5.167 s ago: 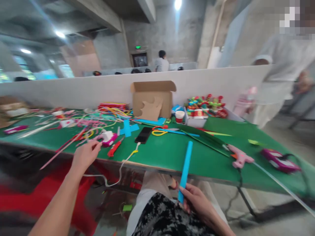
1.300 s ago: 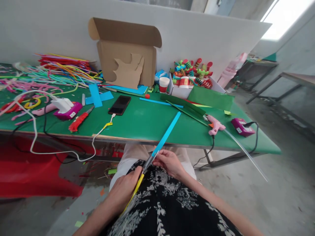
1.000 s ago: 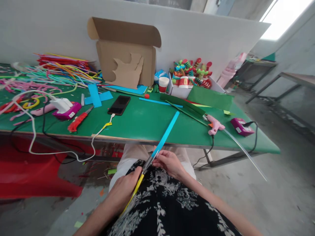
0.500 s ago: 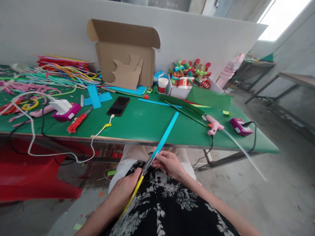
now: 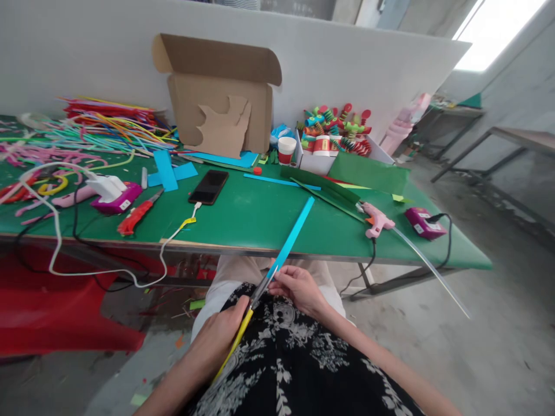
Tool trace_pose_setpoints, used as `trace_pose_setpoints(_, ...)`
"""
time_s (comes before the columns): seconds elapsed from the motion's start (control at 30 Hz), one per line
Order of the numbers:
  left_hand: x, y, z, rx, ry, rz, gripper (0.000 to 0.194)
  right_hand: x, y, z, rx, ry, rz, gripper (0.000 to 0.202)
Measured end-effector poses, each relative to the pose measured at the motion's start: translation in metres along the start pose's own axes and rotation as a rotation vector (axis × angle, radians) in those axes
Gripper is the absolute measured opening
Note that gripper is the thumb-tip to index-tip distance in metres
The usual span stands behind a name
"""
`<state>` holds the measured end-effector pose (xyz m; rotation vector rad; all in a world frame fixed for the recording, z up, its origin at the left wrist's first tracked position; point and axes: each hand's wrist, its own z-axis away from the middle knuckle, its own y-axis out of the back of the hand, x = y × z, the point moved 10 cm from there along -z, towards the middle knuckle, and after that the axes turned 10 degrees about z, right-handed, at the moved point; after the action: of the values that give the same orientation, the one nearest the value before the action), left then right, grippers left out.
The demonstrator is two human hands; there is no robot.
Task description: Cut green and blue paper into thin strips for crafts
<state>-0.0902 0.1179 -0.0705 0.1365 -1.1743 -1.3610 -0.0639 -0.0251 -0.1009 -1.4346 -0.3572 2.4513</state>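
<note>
Close to my lap, my left hand (image 5: 222, 332) is closed around yellow-handled scissors (image 5: 243, 330). Their metal blades point up and away, meeting the near end of a narrow blue strip (image 5: 291, 241), likely paper. My right hand (image 5: 299, 289) pinches that near end between thumb and fingers, beside the blade tips. The strip's far end reaches over the front edge of the green table (image 5: 260, 222). My left fingers are partly hidden behind the scissors and hand.
A phone (image 5: 208, 186) on a white cable, a red utility knife (image 5: 137, 215) and crossed blue strips (image 5: 167, 171) lie on the left. At right are a pink glue gun (image 5: 377, 219) and a purple power block (image 5: 425, 224). A cardboard box (image 5: 221, 110) stands behind.
</note>
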Motion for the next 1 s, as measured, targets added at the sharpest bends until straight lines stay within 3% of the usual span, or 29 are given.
trace_pose_setpoints(0.3,-0.001,0.000,-0.001,0.009,0.005,-0.004,0.029,0.000,0.000,0.001,-0.002,-0.007,0.027,0.048)
trace_pose_setpoints(0.53,-0.002,0.002,0.001,0.018,0.003,0.011,0.029,-0.019,0.011,0.004,0.110,0.110,0.069,0.043)
trace_pose_setpoints(1.0,-0.002,0.000,-0.006,0.011,-0.015,-0.069,0.029,-0.022,0.006,0.008,0.082,0.110,0.227,0.043)
